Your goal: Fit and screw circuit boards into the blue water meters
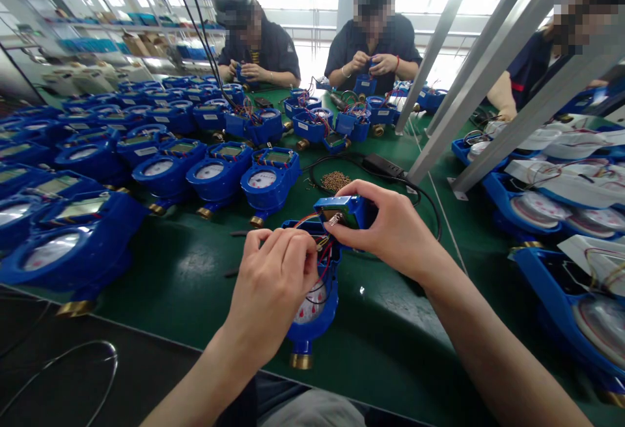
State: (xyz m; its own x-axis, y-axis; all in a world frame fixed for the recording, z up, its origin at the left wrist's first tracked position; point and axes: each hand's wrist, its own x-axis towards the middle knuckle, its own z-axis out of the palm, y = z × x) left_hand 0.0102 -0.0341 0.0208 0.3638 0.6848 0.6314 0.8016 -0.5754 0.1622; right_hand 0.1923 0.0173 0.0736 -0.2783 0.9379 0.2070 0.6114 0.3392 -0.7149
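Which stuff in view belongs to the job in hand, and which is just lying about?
In hand:
- blue meter, on the bench
- circuit-board module, in the right grip
- wires, by the left grip

Apparently just lying about:
- pile of brass-coloured bits
- black box on the cable
- meter rows at left

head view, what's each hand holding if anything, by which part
Right hand: blue rectangular plastic housing, by its right end. Left hand: at thin coloured wires; grip hidden.

Mtr body (306, 330) blue, fitting (301, 361) brass-col; wires (325, 252) red, yel, blk; bench (390, 336) dk grn.
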